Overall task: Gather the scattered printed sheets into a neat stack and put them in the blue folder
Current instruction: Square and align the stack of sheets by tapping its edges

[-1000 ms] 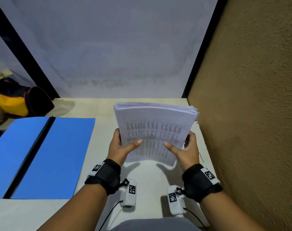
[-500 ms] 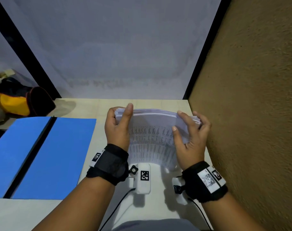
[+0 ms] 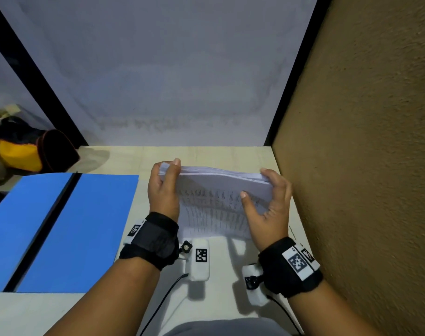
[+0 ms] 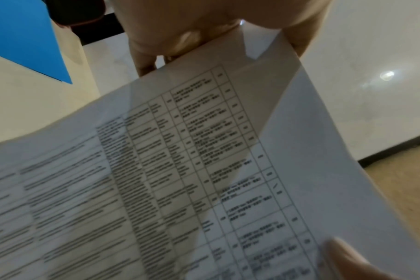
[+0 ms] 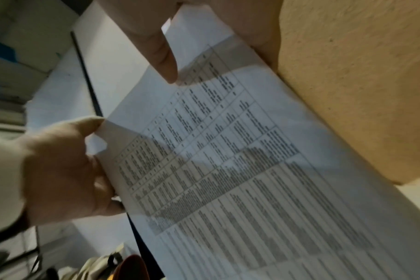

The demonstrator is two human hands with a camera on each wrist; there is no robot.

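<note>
The stack of printed sheets (image 3: pixel 214 204) stands on its lower edge on the pale table (image 3: pixel 206 154), leaning toward me, its printed table facing me. My left hand (image 3: pixel 166 180) grips its upper left corner, fingers curled over the top edge. My right hand (image 3: pixel 262 187) grips the upper right corner, thumb on the front page. In the right wrist view the sheets (image 5: pixel 252 170) run between my right thumb at the top and my left hand (image 5: pixel 60 170) at the far edge. The blue folder (image 3: pixel 85 226) lies open and flat to the left, apart from the stack.
A yellow and black bag (image 3: pixel 24 151) sits at the table's far left. A rough brown wall (image 3: pixel 364 166) stands close on the right, right beside the stack. A white panel (image 3: pixel 170 69) closes the back. Cables trail near the front edge.
Both hands have slid from the stack's lower sides up to its top corners. The stack has come down from a raised hold and now stands lower on the table.
</note>
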